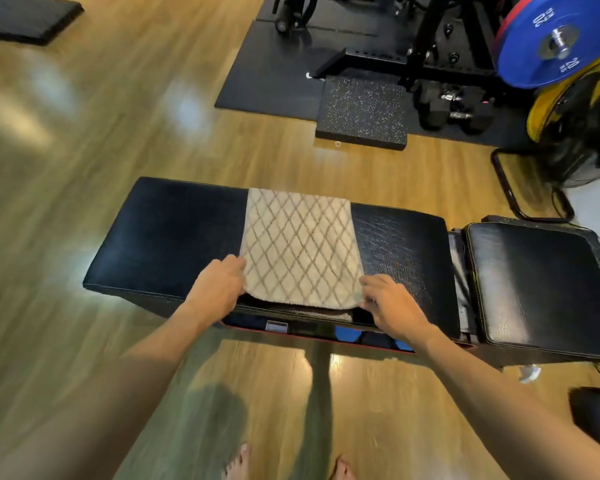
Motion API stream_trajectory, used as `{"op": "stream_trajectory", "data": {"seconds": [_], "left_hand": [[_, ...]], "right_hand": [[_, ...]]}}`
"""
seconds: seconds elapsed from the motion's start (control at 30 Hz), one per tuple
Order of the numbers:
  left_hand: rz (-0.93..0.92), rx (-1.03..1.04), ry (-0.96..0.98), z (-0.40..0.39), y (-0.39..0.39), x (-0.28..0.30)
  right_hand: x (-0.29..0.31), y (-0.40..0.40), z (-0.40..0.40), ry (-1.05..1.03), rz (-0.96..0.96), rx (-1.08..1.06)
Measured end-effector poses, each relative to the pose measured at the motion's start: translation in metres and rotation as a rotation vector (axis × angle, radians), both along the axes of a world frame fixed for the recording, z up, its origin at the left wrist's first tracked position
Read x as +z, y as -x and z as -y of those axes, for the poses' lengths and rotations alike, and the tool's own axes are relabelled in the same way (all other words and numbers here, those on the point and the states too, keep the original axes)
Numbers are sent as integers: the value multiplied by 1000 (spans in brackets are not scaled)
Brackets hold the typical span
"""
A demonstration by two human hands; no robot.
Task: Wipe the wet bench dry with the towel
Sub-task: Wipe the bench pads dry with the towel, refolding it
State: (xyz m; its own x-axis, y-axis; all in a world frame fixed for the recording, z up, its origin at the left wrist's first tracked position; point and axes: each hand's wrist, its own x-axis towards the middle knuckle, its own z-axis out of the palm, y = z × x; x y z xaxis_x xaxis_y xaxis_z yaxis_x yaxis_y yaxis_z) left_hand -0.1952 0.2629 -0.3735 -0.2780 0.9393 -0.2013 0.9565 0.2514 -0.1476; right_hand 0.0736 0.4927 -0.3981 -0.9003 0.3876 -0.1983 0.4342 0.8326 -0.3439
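Head view: beige diamond-pattern towel [300, 244] lies flat across the black bench pad [174, 233], centre frame. Left hand [219, 289] and right hand [392, 303] each pinch a near corner, probably to keep the cloth spread so it drags across the full pad width.

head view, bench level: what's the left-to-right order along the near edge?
Bare bench pad → left hand → towel → right hand → gap in the bench → second black pad.
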Motion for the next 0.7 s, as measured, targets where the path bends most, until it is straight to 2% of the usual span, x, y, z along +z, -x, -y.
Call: {"op": "stream_trajectory", "data": {"seconds": [0.07, 0.17, 0.3, 0.43, 0.7], "left_hand": [[-10, -103, 156, 8, -7, -9], [78, -84, 232, 20, -19, -23], [269, 74, 288, 33, -30, -36], [358, 173, 314, 43, -37, -38], [466, 200, 369, 50, -58, -31]], "right_hand": [[-5, -13, 4, -33, 26, 58], [-19, -27, 11, -15, 131, 90], [-34, -45, 27, 47, 163, 40], [-39, -55, 45, 133, 209, -10], [-57, -74, 62, 186, 261, -74]]}}
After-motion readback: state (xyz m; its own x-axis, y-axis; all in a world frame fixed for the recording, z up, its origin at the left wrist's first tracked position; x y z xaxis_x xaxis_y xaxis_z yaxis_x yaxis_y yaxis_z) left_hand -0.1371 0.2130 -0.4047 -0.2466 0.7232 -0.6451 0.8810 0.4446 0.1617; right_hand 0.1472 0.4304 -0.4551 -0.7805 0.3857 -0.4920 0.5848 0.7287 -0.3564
